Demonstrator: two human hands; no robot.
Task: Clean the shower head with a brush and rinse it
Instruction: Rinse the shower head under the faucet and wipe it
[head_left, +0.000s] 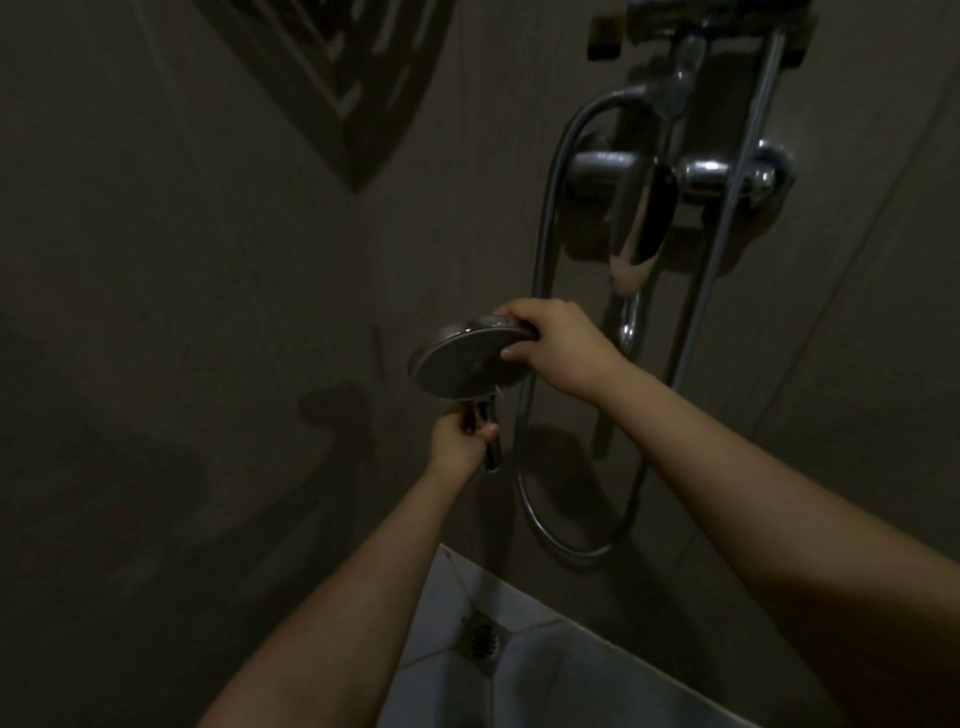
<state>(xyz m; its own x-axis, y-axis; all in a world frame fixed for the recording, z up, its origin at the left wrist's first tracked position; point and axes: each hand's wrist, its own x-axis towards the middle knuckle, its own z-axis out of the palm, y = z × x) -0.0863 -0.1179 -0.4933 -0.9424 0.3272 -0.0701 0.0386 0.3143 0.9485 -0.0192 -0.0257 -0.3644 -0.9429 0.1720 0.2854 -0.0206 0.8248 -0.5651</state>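
Gripping shower head (462, 364) handle with left hand (460, 441), right hand (556, 343) pinching its rim

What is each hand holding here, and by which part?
Both hold the shower head: the left hand grips its handle below the disc, and the right hand pinches the disc's upper right rim. No brush is visible.
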